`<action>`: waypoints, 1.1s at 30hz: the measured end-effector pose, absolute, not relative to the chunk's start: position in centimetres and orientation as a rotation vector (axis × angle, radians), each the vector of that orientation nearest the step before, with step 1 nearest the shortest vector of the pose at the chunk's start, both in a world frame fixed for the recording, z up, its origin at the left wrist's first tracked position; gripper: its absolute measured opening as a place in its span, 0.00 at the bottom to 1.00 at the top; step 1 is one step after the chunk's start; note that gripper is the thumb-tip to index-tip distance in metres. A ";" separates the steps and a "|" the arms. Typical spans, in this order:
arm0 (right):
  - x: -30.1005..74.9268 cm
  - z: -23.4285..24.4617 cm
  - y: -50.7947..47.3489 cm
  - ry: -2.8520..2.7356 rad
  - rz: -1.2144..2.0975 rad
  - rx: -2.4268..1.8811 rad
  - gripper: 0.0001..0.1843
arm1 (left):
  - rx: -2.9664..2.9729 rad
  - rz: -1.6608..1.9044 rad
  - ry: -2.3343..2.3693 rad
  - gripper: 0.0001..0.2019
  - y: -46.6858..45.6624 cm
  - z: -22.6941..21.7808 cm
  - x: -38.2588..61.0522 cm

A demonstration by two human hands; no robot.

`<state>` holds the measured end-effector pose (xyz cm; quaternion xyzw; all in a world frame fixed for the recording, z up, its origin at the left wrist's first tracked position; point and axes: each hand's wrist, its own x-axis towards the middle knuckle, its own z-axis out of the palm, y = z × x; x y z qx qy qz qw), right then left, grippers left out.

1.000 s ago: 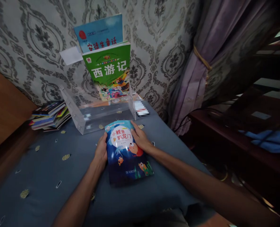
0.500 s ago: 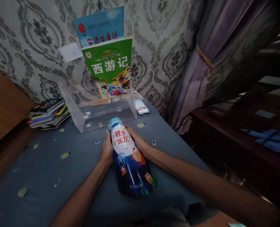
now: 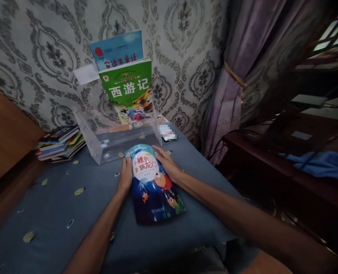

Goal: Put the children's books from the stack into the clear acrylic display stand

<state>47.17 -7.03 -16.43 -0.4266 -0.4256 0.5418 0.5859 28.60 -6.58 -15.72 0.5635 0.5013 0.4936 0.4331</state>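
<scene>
1. The step in hand seemed to be handling a glossy dark-blue paperback with orange fish (image 3: 155,188), which was bowed across its width, cover upward, between both hands.
2. The left hand (image 3: 126,176) gripped its upper left edge and the right hand (image 3: 169,167) its upper right edge, fingers curled about the sides.
3. The paperback was just in front of a clear acrylic stand (image 3: 89,139), over a blue-grey patterned cloth (image 3: 54,213). At the stand, a green illustrated book (image 3: 133,89) leaned before a sky-blue book with red lettering (image 3: 119,49).
4. The next move, I judged, called for even pressure from both sides, since the slick, springy cover could slip or straighten abruptly.
5. The back cover, inner pages and some fingertips were hidden; I could not tell whether the lower edge touched the cloth.
6. The green book covered the sky-blue one's lower part. A small whitish object (image 3: 168,131) beside the stand was pixelated. Both forearms ran out of frame, and the dim right side was hard to read.
</scene>
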 end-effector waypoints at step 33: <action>49.7 -15.2 -6.4 -2.158 0.315 -1.669 0.26 | 2.487 0.718 1.792 0.19 -4.7 -18.7 26.5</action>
